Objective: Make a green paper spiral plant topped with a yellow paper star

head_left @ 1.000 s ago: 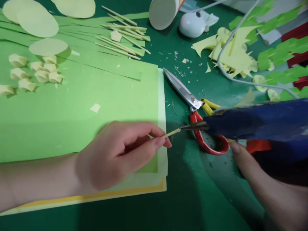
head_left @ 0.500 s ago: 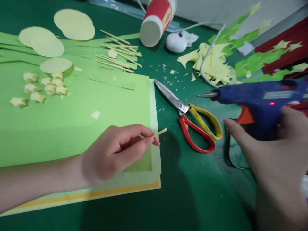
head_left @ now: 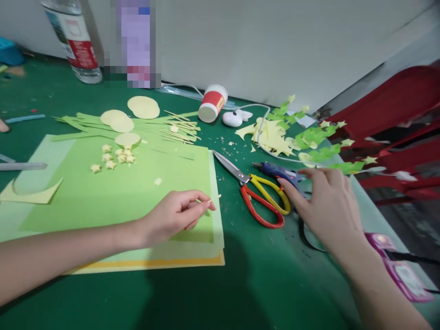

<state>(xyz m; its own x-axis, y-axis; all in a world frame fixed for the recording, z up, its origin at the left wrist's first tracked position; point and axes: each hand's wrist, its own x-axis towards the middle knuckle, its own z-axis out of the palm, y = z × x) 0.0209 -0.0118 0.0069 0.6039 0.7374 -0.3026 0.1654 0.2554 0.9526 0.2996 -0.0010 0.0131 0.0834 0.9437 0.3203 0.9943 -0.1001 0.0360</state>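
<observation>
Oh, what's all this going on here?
Someone is working with both hands at a table. The left hand pinches a thin stick by its fingertips. The right hand is at a blue glue gun; how firmly it grips is hard to tell. Scissors lie between the hands, and small stars sit on green paper.
</observation>
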